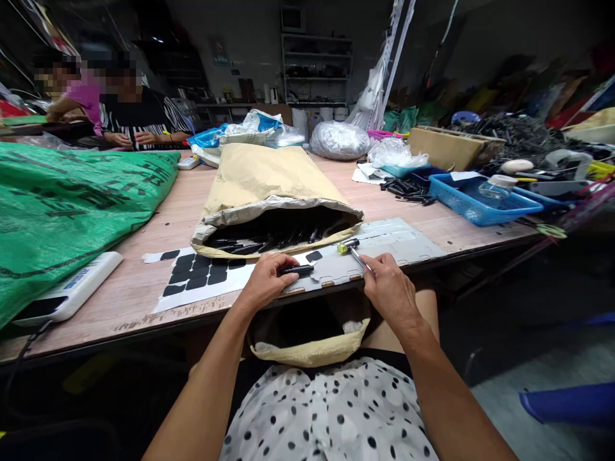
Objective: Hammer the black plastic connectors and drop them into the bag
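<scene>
My left hand pinches a short black cylindrical piece at the table's front edge, its free end pointing right. In my right hand is the metal handle of a small hammer, whose head is yellow at one end and black at the other. The hammer head hovers over or rests on a grey board; I cannot tell which. Just behind my hands lies an open tan sack with several black pieces inside. Black rounded-square stickers sit on a white sheet left of my left hand.
A second tan sack gapes open on my lap. At left are a green woven bag and a white scale. A blue basket and loose black parts stand at right. Two people sit at far left.
</scene>
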A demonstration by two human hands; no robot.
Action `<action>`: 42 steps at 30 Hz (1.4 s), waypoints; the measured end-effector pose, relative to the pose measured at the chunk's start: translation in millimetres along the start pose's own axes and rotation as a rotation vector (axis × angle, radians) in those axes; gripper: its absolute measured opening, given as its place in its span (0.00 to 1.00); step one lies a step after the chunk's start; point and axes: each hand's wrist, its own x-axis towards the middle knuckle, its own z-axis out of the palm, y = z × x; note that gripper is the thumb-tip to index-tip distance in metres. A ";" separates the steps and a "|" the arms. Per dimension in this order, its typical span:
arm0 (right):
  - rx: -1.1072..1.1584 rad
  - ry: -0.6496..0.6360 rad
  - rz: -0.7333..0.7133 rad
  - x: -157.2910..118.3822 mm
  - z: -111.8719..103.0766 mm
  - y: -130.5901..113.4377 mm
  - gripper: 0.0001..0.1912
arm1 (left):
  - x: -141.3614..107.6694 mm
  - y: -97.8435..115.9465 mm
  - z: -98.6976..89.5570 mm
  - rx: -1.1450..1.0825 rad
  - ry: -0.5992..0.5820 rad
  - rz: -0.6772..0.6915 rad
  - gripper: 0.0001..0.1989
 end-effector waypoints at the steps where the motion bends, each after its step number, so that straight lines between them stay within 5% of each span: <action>1: 0.002 -0.004 0.003 0.2 -0.1 0.2 0.19 | 0.0 0.1 0.0 0.002 -0.001 0.002 0.14; 37: -0.050 -0.048 -0.046 0.4 -4.7 0.4 0.19 | -1.8 0.9 -2.5 0.110 -0.076 0.115 0.13; 42: -0.005 0.136 -0.163 -7.0 -0.7 -6.6 0.19 | -2.4 -1.0 -3.4 0.144 -0.081 0.172 0.13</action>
